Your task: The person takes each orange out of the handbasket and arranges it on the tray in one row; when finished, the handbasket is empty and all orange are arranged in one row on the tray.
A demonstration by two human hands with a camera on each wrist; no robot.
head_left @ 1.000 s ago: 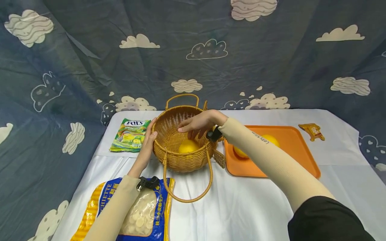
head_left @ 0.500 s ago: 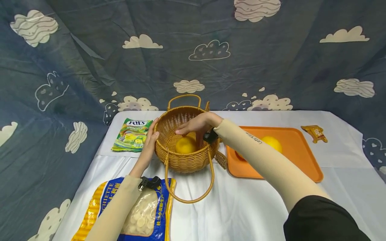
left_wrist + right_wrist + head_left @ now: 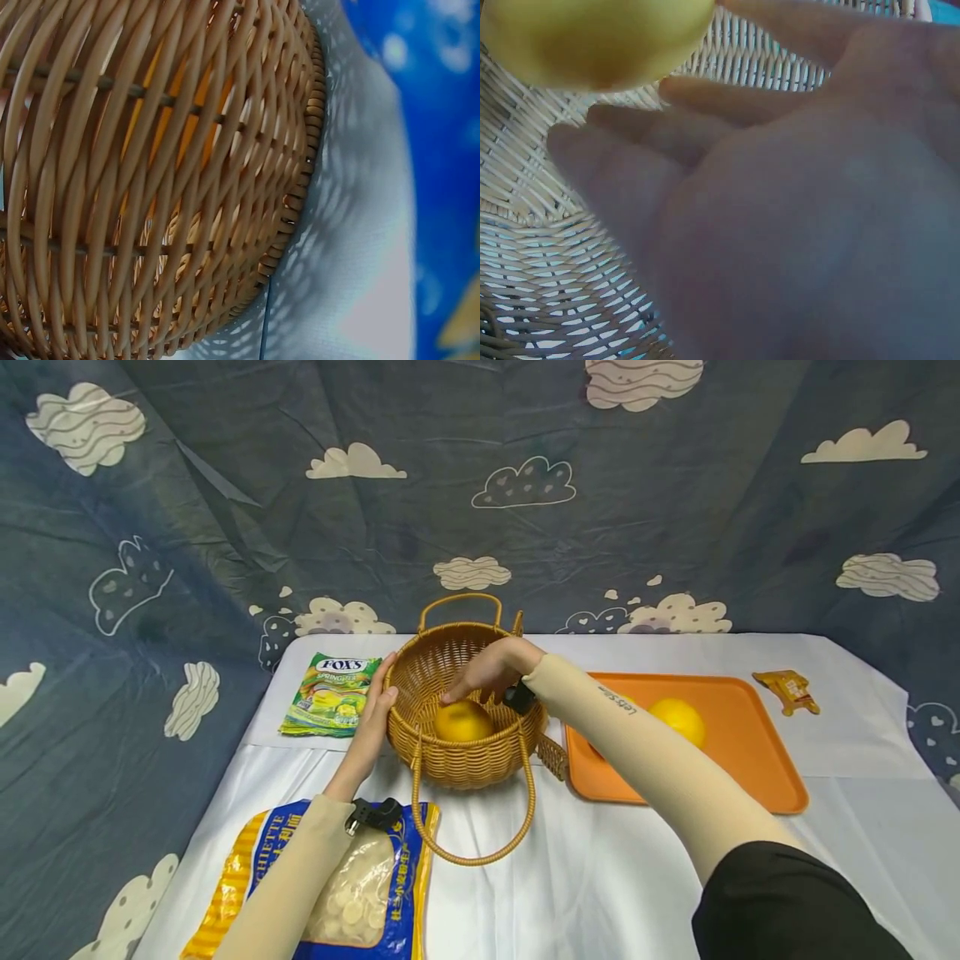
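Note:
A round yellow fruit (image 3: 463, 722) lies inside the brown wicker basket (image 3: 457, 768). My right hand (image 3: 491, 668) reaches down into the basket, its thumb at the fruit's upper left. In the right wrist view, fingertips (image 3: 676, 90) are right at the edge of the yellow fruit (image 3: 600, 41); I cannot tell whether they pinch it. My left hand (image 3: 369, 718) rests against the basket's left side, fingers fairly straight, fingertips and thumb at the rim. The left wrist view shows the woven wall (image 3: 150, 172) close up, with yellow-orange showing through; the left hand is out of that view.
An orange tray (image 3: 750, 752) with yellow fruit (image 3: 677, 720) stands at right, partly behind the right sleeve (image 3: 630, 735). A small orange packet (image 3: 787, 691) lies beyond it. A green FOX'S candy bag (image 3: 330, 697) is at left; a blue pasta bag (image 3: 352, 893) lies under the left forearm.
My right hand has lowered from above the fruit into the basket, fingers now right at it. The fruit has shifted slightly left. My left hand has stayed at the rim.

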